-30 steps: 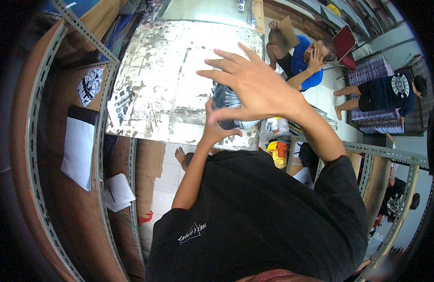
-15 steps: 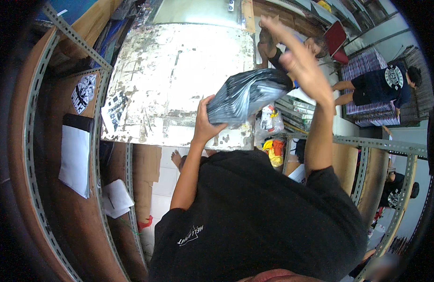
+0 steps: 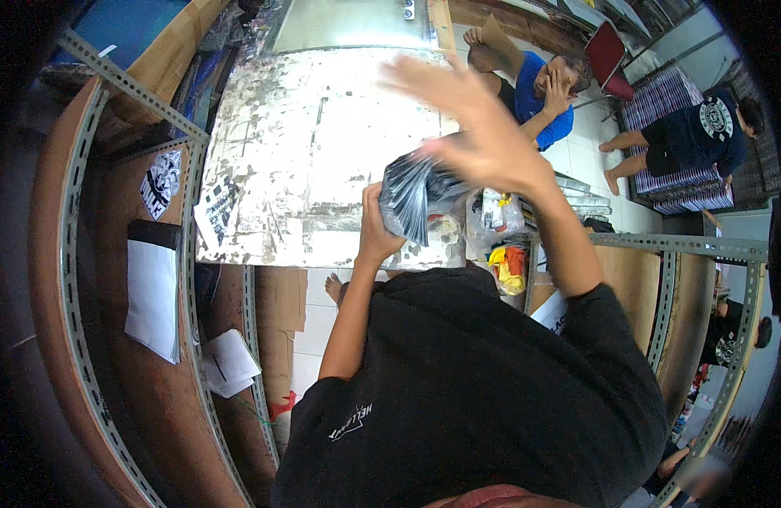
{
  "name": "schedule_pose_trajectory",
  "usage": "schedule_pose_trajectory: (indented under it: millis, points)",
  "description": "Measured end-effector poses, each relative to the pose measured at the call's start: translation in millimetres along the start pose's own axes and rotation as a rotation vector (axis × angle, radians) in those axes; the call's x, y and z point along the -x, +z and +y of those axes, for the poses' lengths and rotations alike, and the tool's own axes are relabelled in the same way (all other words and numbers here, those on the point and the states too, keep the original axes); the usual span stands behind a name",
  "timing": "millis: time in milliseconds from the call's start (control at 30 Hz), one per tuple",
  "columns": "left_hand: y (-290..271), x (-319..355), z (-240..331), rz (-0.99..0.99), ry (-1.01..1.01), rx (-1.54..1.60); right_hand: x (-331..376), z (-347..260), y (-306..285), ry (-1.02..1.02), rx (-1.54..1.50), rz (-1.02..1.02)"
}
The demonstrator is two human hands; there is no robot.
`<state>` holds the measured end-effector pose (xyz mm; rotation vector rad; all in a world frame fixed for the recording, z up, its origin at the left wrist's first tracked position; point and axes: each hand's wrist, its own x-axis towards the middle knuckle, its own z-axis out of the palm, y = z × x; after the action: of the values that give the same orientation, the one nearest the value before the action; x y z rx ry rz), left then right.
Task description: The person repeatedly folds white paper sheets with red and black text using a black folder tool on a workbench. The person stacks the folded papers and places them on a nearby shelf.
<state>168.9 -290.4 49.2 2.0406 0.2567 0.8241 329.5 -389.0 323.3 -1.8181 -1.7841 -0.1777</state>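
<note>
A thick stack of black plastic bags [image 3: 410, 201] is held over the near edge of the worn white table [image 3: 276, 135]. My left hand [image 3: 378, 235] is closed round its left side. The edges of the stack fan out in many thin shiny layers. My right hand [image 3: 488, 140], blurred by motion, passes above the stack's right part with its fingers stretched out and thumb apart. It hides the far right end of the stack, and whether it touches the bags I cannot tell.
Metal-framed shelves stand on the left, with a white paper pad [image 3: 153, 292] on one. A checkered sheet [image 3: 217, 212] lies at the table's left edge. At the right are a yellow and red bundle [image 3: 509, 267], a seated person in blue [image 3: 560, 127] and a standing person [image 3: 691, 140].
My right hand has swung left from its raised place, now over the stack. The bags, stretched out to the right before, are now bunched and fanned in my left hand.
</note>
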Motion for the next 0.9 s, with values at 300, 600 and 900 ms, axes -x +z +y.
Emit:
schedule_pose_trajectory:
  millis: [300,600,900]
  points:
    - [-0.4,-23.1,12.4,-0.063,0.032,0.06,194.0,38.7,160.8,0.516,-0.567,0.528]
    - [-4.3,-72.5,16.7,0.001,-0.024,-0.143,137.0,31.3,179.8,0.877,-0.917,0.988]
    - [-66.6,-149.4,-79.8,-0.773,-0.147,-0.752,145.8,39.0,296.6,1.467,-1.758,0.546]
